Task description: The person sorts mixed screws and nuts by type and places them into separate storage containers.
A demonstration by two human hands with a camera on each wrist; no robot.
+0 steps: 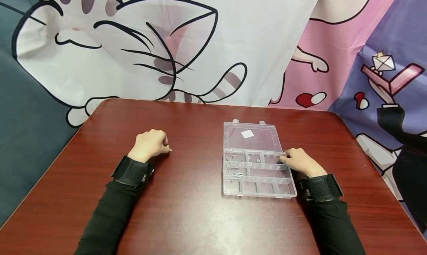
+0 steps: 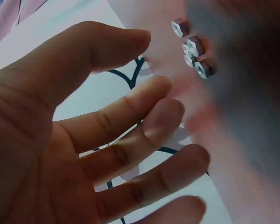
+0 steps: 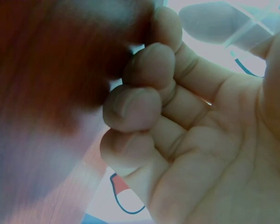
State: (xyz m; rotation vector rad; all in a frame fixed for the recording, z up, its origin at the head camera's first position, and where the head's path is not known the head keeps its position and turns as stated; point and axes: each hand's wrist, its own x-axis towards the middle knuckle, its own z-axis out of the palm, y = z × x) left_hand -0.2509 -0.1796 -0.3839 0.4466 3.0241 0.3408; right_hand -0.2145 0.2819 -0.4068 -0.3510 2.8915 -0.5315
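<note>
So there's a clear plastic compartment organizer [image 1: 257, 195] sitting right of centre on the tabletop [image 1: 186, 210], flipped open with its lid [image 1: 263, 138] laid back on the far side and a white sticker [image 1: 247, 133] on it. Some silvery screws [image 1: 237, 174] are in the compartments on the left, and a few small nuts [image 1: 258, 161] sit nearer the middle.

Right hand [image 1: 301, 161] is at the organizer's right edge, a digit over the rim. In the wrist view its fingers [image 3: 137, 109] are curled, but honestly I can't tell if they're gripping the rim or just resting there.

Left hand [image 1: 149, 145] is well off to the left of the box. Its wrist view shows the thumb apart from loosely bent fingers, nothing pinched, with a little cluster of metal hex nuts [image 2: 194, 46] on the tabletop just beyond the fingertips.

Both arms have dark sleeves [image 1: 106, 214] and black wrist straps [image 1: 132, 172]. Behind it all hangs a cartoon cat cloth [image 1: 260, 43], with pink and purple prints to the right.
</note>
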